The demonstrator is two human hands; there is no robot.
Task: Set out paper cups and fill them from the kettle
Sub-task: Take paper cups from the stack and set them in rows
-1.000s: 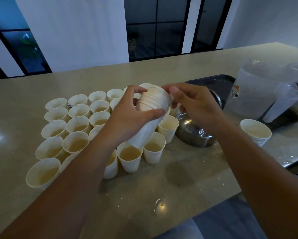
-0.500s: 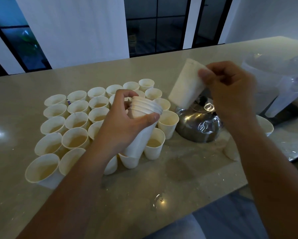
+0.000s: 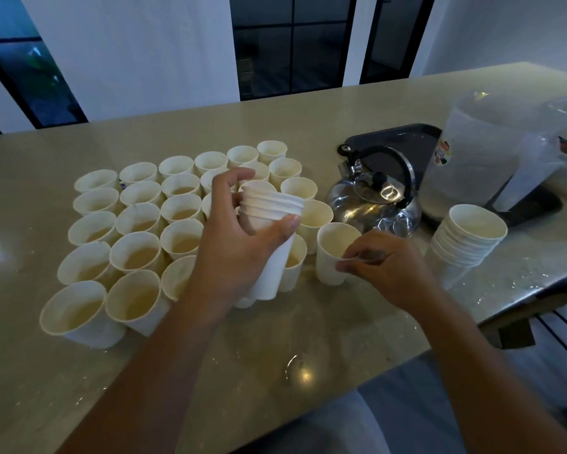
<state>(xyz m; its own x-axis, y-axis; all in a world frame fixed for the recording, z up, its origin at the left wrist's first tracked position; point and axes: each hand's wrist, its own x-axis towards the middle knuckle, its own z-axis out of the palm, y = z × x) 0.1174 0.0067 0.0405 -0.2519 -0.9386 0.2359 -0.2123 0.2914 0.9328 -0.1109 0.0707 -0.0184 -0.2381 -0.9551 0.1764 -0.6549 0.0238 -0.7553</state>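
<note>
The left hand (image 3: 239,250) grips a tilted stack of nested white paper cups (image 3: 270,224) above rows of filled cups (image 3: 137,224) holding pale liquid. The right hand's (image 3: 387,267) fingers pinch an empty cup (image 3: 333,253) standing on the glossy beige counter (image 3: 275,339), near the rounded steel kettle (image 3: 373,199).

set-out cups (image 3: 137,252) ~30 | cup stacks (image 3: 469,237) 2 | kettle (image 3: 373,204) 1 | pitcher (image 3: 478,152) 1 | tray (image 3: 390,136) 1

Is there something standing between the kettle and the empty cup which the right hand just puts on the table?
Nothing visible does. The empty cup, pinched by the right hand, stands directly in front of the kettle, with only bare counter between them.
</note>
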